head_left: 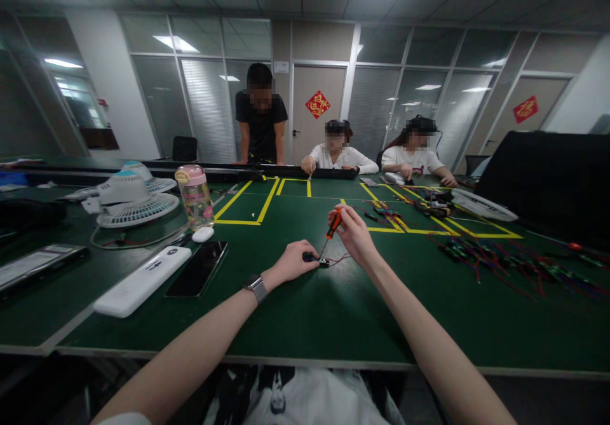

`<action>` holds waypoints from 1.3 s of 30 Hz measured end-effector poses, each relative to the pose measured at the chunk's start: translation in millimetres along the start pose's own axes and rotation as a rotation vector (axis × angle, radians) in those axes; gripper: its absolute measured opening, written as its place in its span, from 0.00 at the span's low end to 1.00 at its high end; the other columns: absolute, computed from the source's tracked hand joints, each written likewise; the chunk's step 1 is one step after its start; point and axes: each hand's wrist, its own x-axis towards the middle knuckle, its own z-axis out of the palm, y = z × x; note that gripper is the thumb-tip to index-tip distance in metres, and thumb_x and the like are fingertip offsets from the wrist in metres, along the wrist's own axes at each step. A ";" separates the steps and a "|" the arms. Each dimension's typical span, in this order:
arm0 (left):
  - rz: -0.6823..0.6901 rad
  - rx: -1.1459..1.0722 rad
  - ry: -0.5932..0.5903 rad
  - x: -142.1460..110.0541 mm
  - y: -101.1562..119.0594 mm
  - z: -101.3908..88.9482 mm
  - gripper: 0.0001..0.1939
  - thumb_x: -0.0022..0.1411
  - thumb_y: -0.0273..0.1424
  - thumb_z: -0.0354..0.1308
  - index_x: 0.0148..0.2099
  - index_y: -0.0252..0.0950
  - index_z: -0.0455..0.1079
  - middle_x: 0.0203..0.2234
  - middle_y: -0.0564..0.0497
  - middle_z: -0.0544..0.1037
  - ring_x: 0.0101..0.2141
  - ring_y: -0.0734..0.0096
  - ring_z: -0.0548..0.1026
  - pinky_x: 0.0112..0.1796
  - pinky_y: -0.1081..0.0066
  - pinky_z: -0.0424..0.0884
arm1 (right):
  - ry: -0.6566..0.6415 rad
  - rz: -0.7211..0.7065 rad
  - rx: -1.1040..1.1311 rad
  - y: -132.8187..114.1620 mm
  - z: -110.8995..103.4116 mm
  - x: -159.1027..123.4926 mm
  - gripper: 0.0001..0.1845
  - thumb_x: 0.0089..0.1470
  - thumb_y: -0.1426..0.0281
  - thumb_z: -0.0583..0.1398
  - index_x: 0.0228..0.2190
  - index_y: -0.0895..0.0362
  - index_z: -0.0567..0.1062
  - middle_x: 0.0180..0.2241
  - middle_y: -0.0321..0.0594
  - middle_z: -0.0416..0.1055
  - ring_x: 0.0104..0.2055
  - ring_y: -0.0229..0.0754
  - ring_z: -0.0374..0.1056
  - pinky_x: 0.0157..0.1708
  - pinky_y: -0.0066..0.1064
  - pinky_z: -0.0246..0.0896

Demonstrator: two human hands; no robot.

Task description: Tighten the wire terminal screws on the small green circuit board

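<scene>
My right hand [351, 229] grips an orange-and-black screwdriver [335, 222], its shaft slanting down to the left. The tip meets a small dark circuit board [324, 263] lying on the green table [305, 317]. Red wires [340, 259] run off the board's right side. My left hand [296, 261], with a watch [256, 286] on the wrist, has its fingers closed on the board's left end and holds it against the tabletop. Just where the tip sits on the board is too small to make out.
Left of my arm lie a black phone [197, 269], a white power bank [143, 281] and a pink-lidded bottle [195, 196]. White fan parts [138, 206] stand behind. Wired boards [515, 260] are heaped at right. Yellow tape [238, 222] marks the table. Three people are across it.
</scene>
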 end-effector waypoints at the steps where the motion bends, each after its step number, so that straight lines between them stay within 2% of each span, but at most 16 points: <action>1: -0.002 0.001 -0.002 0.0 0.0 -0.1 0.05 0.58 0.33 0.64 0.37 0.38 0.78 0.39 0.49 0.78 0.41 0.64 0.76 0.47 0.67 0.69 | 0.003 -0.011 -0.013 0.1 -0.4 -0.1 0.18 0.43 0.54 0.70 0.34 0.50 0.77 0.30 0.34 0.74 0.34 0.40 0.69 0.35 0.32 0.64; 4: -0.005 0.003 -0.009 0.1 0.4 -0.6 0.06 0.58 0.33 0.64 0.37 0.37 0.78 0.40 0.49 0.78 0.42 0.64 0.76 0.47 0.66 0.70 | -0.022 -0.021 -0.026 -1.0 -0.7 -0.8 0.17 0.42 0.56 0.71 0.34 0.49 0.78 0.27 0.32 0.72 0.32 0.38 0.67 0.36 0.32 0.63; 8: -0.003 0.000 -0.005 0.3 1.0 -0.6 0.05 0.58 0.32 0.64 0.36 0.37 0.78 0.39 0.49 0.78 0.41 0.64 0.76 0.47 0.67 0.70 | -0.051 0.025 0.043 -2.4 1.6 -1.9 0.20 0.42 0.55 0.70 0.37 0.49 0.78 0.32 0.35 0.76 0.35 0.40 0.70 0.39 0.33 0.65; 12: -0.003 0.011 0.007 0.5 1.6 0.1 0.04 0.57 0.31 0.64 0.36 0.38 0.78 0.39 0.49 0.78 0.41 0.64 0.76 0.47 0.67 0.70 | -0.030 0.043 0.065 -0.8 3.2 -1.5 0.19 0.43 0.54 0.70 0.36 0.49 0.77 0.32 0.36 0.77 0.35 0.41 0.71 0.38 0.34 0.66; 18: 0.002 0.018 0.006 0.2 2.0 0.1 0.04 0.57 0.31 0.64 0.36 0.37 0.78 0.39 0.49 0.79 0.41 0.64 0.76 0.47 0.68 0.70 | -0.001 -0.022 -0.005 0.3 -0.1 0.1 0.17 0.42 0.55 0.70 0.32 0.49 0.78 0.27 0.32 0.71 0.30 0.38 0.66 0.36 0.33 0.65; 23: 0.004 0.006 0.006 0.0 0.0 0.3 0.05 0.58 0.32 0.64 0.36 0.37 0.78 0.39 0.49 0.78 0.41 0.64 0.76 0.47 0.67 0.69 | -0.054 0.025 0.029 -3.4 -1.2 0.0 0.19 0.43 0.55 0.70 0.36 0.50 0.78 0.31 0.36 0.75 0.35 0.40 0.70 0.39 0.34 0.66; 26: 0.005 0.000 0.009 -0.2 0.0 -0.1 0.04 0.58 0.31 0.65 0.36 0.37 0.78 0.39 0.49 0.78 0.41 0.64 0.76 0.47 0.67 0.69 | -0.053 0.046 0.072 -3.8 -0.4 0.0 0.19 0.42 0.54 0.70 0.34 0.50 0.78 0.31 0.35 0.76 0.35 0.40 0.71 0.41 0.35 0.66; 34: -0.014 0.016 -0.002 -1.2 4.5 -2.4 0.04 0.57 0.32 0.65 0.36 0.38 0.78 0.40 0.49 0.78 0.42 0.64 0.76 0.48 0.67 0.69 | 0.019 -0.014 0.033 -0.7 -2.4 2.0 0.16 0.41 0.58 0.71 0.32 0.51 0.79 0.26 0.32 0.72 0.30 0.37 0.66 0.34 0.32 0.64; 39: -0.011 0.009 -0.003 -0.5 3.1 -1.7 0.04 0.58 0.32 0.65 0.36 0.37 0.78 0.39 0.49 0.78 0.42 0.64 0.76 0.47 0.68 0.69 | -0.036 0.016 0.063 -1.5 -4.0 1.7 0.18 0.42 0.56 0.71 0.35 0.49 0.79 0.32 0.35 0.76 0.36 0.40 0.71 0.38 0.33 0.66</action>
